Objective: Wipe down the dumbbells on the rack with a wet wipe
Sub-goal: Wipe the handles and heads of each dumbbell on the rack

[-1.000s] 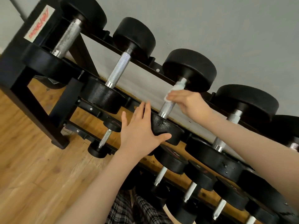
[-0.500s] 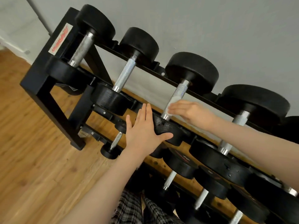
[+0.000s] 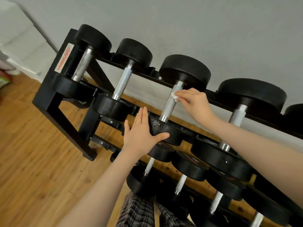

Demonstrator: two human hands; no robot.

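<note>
A black rack (image 3: 54, 104) carries several black dumbbells with knurled steel handles on its top tier. My right hand (image 3: 195, 102) pinches a small white wet wipe (image 3: 175, 96) against the upper part of the third dumbbell's handle (image 3: 169, 104). My left hand (image 3: 142, 133) lies flat with straight fingers against the near head (image 3: 167, 131) of that same dumbbell, thumb under its edge. Wet spots show on that head.
More dumbbells (image 3: 190, 167) fill the lower tier. A grey wall (image 3: 180, 22) stands right behind the rack. Wooden floor (image 3: 32, 161) spreads to the left. Plaid trousers (image 3: 141, 210) show at the bottom.
My right hand slid the wipe down the handle and back up near the far head. The left hand stayed on the near head. The camera view shifted, showing more of the rack's left end.
</note>
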